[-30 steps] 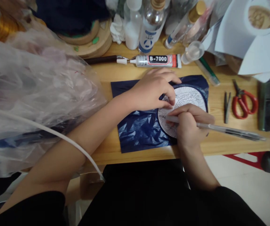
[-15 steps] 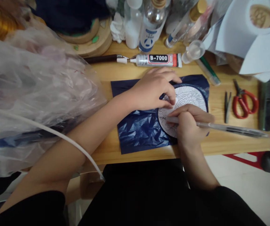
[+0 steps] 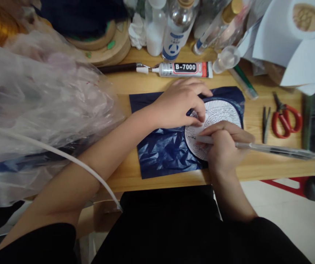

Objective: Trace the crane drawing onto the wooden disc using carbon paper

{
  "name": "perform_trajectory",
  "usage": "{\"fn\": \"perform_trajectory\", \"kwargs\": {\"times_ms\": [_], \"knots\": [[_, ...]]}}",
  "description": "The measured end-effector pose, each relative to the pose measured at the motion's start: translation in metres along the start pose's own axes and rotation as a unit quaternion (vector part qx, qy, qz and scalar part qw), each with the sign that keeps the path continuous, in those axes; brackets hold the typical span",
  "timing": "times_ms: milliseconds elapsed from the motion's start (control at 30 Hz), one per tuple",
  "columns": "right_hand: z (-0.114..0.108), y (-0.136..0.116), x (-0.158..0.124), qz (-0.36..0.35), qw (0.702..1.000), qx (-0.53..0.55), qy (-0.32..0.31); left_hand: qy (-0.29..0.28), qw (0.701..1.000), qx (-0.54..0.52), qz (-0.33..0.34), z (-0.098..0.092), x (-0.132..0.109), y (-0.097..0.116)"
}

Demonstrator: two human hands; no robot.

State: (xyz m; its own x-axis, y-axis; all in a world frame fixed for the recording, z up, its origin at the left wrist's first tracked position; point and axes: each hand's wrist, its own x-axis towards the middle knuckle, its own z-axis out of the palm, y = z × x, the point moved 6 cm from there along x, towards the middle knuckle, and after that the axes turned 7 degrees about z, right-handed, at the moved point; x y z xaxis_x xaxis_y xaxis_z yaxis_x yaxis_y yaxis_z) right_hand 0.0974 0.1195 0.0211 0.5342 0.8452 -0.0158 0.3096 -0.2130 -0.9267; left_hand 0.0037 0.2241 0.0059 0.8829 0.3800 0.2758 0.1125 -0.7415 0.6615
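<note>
A round white sheet with fine line drawings [image 3: 223, 112] lies on a dark blue, crinkled sheet [image 3: 163, 154] on the wooden table. My left hand [image 3: 183, 101] rests over both, its fingers bent and apart, with fingertips touching the round sheet's upper left part. Nothing shows between those fingers. In my right hand [image 3: 223, 146] is a clear pen [image 3: 273, 149], gripped near its tip, which points left at the lower left part of the drawing. Part of the round sheet is hidden under my right hand.
Behind the blue sheet lie a B-7000 tube [image 3: 185, 69] and a dark-handled tool [image 3: 119, 68]. Bottles [image 3: 174, 40] stand at the back. Red-handled pliers [image 3: 286, 121] and tweezers [image 3: 266, 124] are at the right. Clear plastic [image 3: 42, 99] and a white cable [image 3: 64, 154] are at the left.
My right hand and the pen have shifted slightly to the right. My left hand has stayed in place on the round sheet.
</note>
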Motion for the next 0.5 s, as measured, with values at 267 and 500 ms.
{"fn": "perform_trajectory", "kwargs": {"times_ms": [267,500], "knots": [[0.0004,0.0012,-0.0001,0.005,1.000,-0.019,-0.001,0.004,1.000,0.009,0.004,-0.0018,0.0003,0.0015],[0.0026,0.0008,0.0006,-0.005,1.000,-0.009,-0.009,-0.007,1.000,0.002,-0.019,-0.0028,0.0034,0.0028]]}}
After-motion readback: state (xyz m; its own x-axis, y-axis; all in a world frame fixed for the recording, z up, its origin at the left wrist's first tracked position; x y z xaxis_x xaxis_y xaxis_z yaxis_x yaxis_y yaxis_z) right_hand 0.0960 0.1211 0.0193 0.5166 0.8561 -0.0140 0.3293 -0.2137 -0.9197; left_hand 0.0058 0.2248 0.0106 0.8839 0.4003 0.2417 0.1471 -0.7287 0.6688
